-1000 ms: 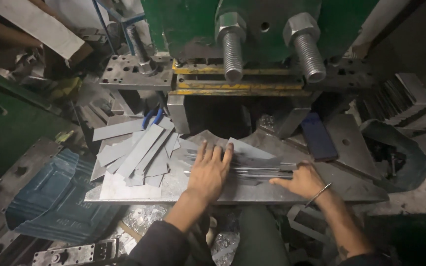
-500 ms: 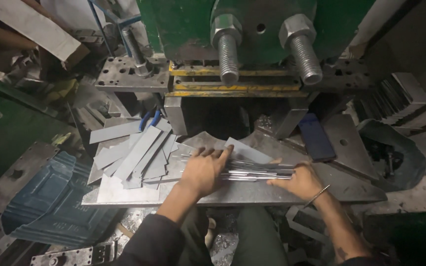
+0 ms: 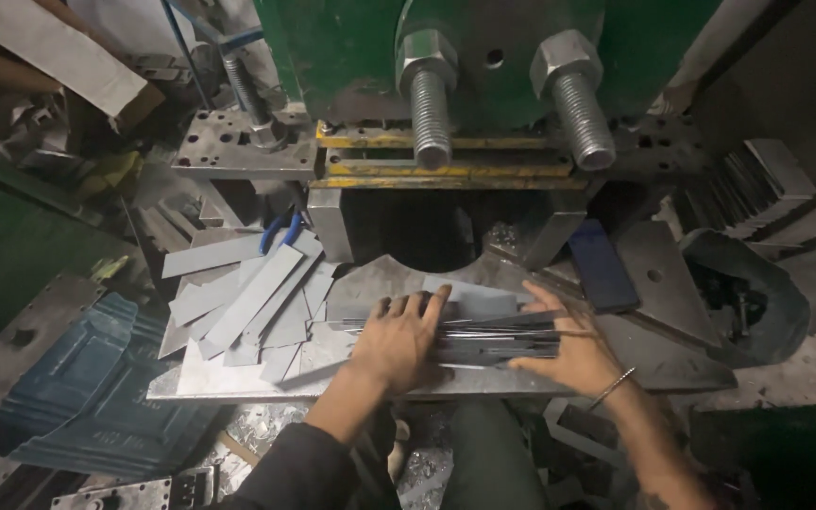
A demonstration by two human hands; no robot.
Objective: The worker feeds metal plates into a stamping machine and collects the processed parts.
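Over on the left a crumpled blue sheet [image 3: 77, 397] sags below the bench, and above it a loose fan of flat grey metal strips [image 3: 247, 302] lies spread on the steel work plate [image 3: 238, 382], overlapping one another, none of them being touched. Next comes the left hand [image 3: 399, 340], palm down and fingers together, pressing flat on a bundle of thin metal strips [image 3: 484, 338] stacked edge to edge — not wrapped around it, just bearing on the near end. The right hand [image 3: 569, 349] (a thin bangle at the wrist) has its fingers spread wide against the other end of that same bundle, squaring it up, I'd judge, though the light is dim and the strip edges blur. The bundle sits on the plate just before the dark mouth of the green press [image 3: 484, 85], whose two big threaded bolts [image 3: 432, 104] hang above it. As things lie, one stack is gathered and the fan on the left remains unsorted; nothing rests inside the press opening that I can make out.
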